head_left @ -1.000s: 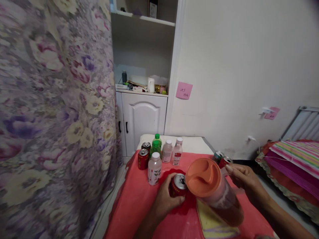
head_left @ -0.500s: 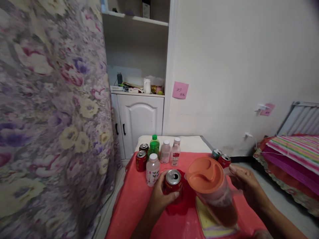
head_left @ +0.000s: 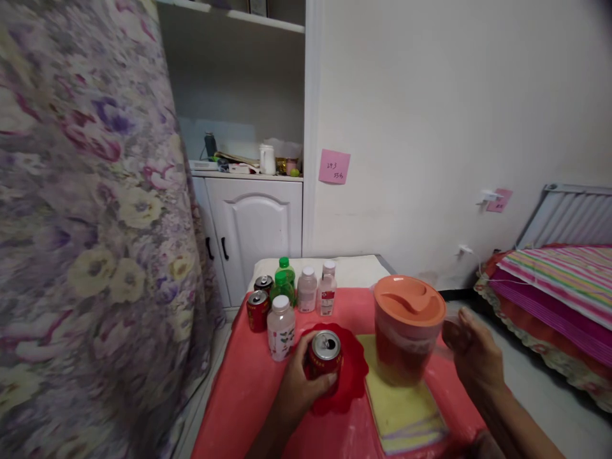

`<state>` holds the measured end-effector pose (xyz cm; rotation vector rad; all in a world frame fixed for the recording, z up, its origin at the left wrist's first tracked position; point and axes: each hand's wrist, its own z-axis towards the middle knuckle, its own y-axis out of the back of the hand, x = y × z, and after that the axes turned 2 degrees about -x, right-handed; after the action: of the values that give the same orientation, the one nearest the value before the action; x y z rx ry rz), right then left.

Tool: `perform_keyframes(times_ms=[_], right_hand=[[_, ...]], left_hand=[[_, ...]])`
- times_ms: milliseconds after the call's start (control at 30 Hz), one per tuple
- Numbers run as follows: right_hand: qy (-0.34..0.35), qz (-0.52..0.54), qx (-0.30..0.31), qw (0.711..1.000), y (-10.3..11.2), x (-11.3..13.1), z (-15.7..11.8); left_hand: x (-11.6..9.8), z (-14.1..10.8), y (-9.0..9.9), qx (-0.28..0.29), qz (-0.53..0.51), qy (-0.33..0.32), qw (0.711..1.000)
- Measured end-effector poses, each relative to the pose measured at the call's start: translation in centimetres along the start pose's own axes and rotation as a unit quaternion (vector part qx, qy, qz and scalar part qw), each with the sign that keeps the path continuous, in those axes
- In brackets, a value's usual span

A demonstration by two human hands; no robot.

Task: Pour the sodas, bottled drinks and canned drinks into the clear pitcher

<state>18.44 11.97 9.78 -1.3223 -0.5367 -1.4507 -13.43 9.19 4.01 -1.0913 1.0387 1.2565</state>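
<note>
My left hand (head_left: pixel 297 386) is wrapped around an opened red drink can (head_left: pixel 325 363), which stands upright at a red scalloped dish (head_left: pixel 354 366). My right hand (head_left: pixel 473 350) grips the clear handle of a pitcher (head_left: pixel 406 347) with an orange lid (head_left: pixel 410 299). Reddish-brown liquid and some foam show through the pitcher's wall. The pitcher is nearly upright, over a folded yellow cloth (head_left: pixel 401 411); whether its base touches the cloth I cannot tell. Just left of the can is a clear plastic bottle (head_left: pixel 281 331) with a white cap.
Behind the dish stand two more white-capped bottles (head_left: pixel 306 292), green bottles (head_left: pixel 283 287) and two cans (head_left: pixel 258 312) on the red-covered table (head_left: pixel 239 395). A floral curtain (head_left: pixel 109 255) hangs at left. A white cabinet (head_left: pixel 261 229) stands behind; a bed (head_left: pixel 559 299) is at right.
The pitcher has gone from tilted toward the can to nearly upright, with my right hand still on its handle. Two cans seen behind it are now hidden. My left hand keeps its can.
</note>
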Motion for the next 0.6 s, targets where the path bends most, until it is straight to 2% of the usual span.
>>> perform_keyframes(times_ms=[333, 467, 600], right_hand=[[-0.03, 0.031, -0.019, 0.999, 0.1, -3.8, 0.2], [-0.026, 0.021, -0.011, 0.999, 0.4, -5.0, 0.1], [-0.018, -0.006, 0.009, 1.0, 1.0, -6.1, -0.1]], left_hand=[[1.5, 0.5, -0.1, -0.014, 0.007, -0.006, 1.0], [2.2, 0.4, -0.2, -0.036, -0.001, -0.001, 0.999], [2.8, 0.4, -0.1, -0.031, 0.008, 0.004, 0.999]])
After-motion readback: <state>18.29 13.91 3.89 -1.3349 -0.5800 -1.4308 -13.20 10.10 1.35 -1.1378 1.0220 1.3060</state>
